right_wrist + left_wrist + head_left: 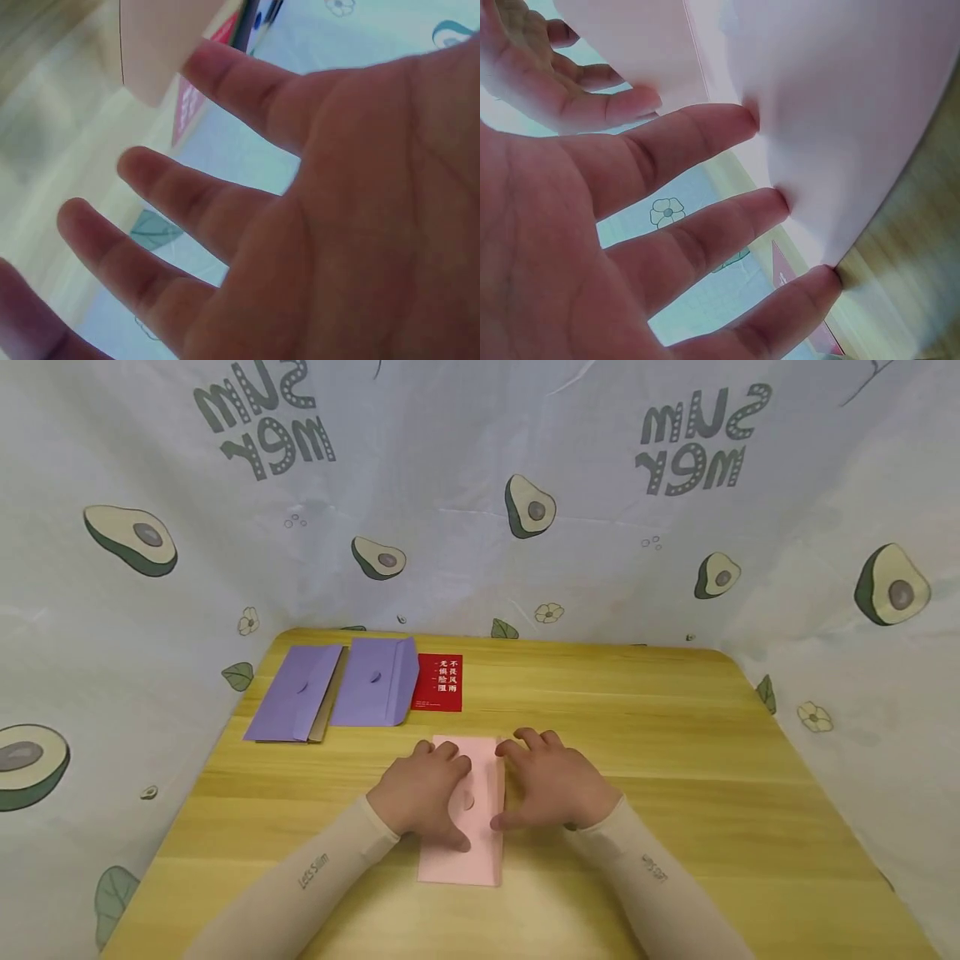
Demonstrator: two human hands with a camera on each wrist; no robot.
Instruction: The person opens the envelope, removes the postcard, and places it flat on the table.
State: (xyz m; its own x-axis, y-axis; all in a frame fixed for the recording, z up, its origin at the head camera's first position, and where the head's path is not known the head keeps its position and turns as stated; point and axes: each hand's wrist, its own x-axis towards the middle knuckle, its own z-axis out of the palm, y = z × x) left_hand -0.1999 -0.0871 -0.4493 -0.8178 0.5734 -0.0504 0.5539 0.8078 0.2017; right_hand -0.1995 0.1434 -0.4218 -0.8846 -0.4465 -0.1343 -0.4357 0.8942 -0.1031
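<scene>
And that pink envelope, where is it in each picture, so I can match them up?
Head: the pink envelope lies just below centre, partly covered by the left hand.
Left wrist: the envelope looms large across the upper right.
Right wrist: the envelope shows at the top, left of centre.
Shared landmark: the red card, only partly visible in both wrist views.

Head view softly lit, faint shadows on table [675, 727]; right wrist view hazy, backdrop [315, 37] bright, fingers [199, 202] shaded.
</scene>
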